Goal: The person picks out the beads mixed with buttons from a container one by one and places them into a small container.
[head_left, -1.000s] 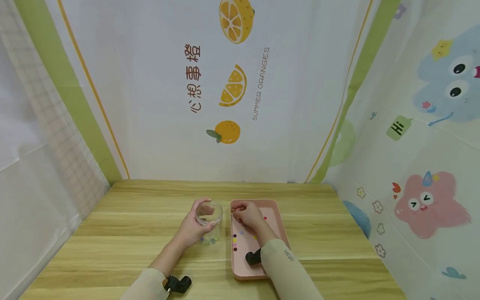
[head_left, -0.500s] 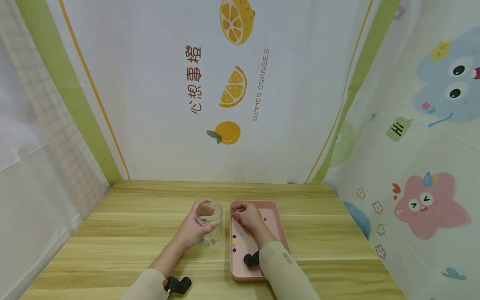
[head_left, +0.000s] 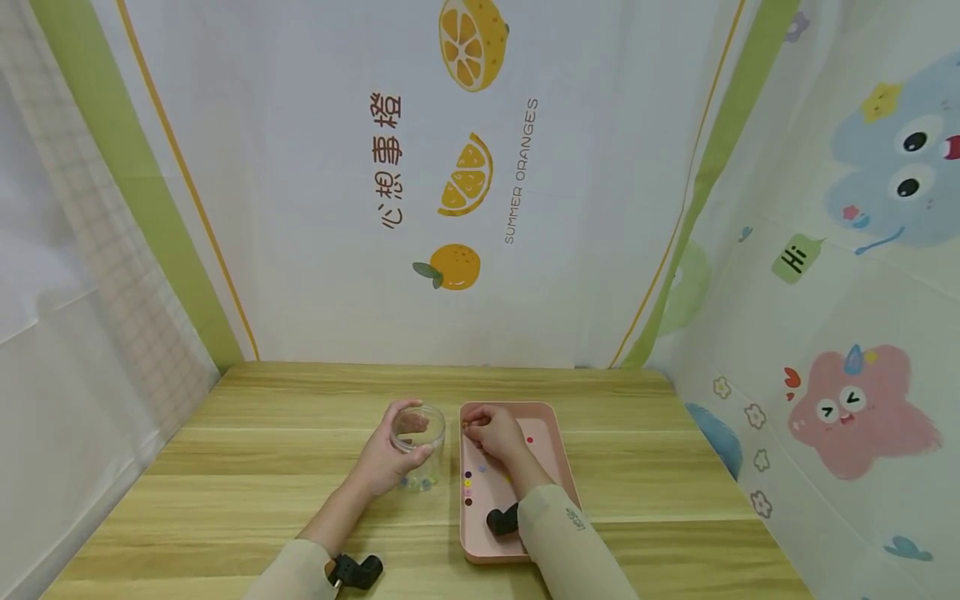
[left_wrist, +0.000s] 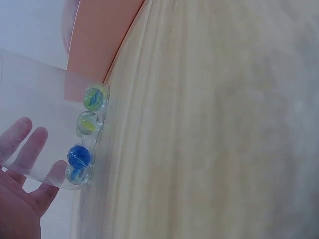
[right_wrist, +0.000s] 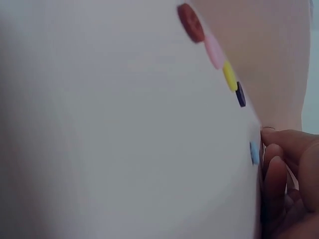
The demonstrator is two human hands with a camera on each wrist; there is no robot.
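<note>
My left hand grips a clear round jar standing on the table, fingers and thumb around its upper part. Several glass marbles, blue and green-yellow, lie on the jar's bottom. Inside the pink tray, at its far left corner, my right hand pinches a small orange-brown button, mostly hidden by the fingertips. Along the tray's left wall runs a row of buttons: dark, yellow, pink and brownish red. A light blue button lies near my right fingers.
A red button lies toward the tray's right side. A yellow button is partly covered by my right wrist. The wooden table extends around jar and tray, with a printed curtain behind it.
Hardly anything differs: my right hand stays at the tray's far left corner and my left hand keeps holding the jar. My right forearm has shifted very slightly left.
</note>
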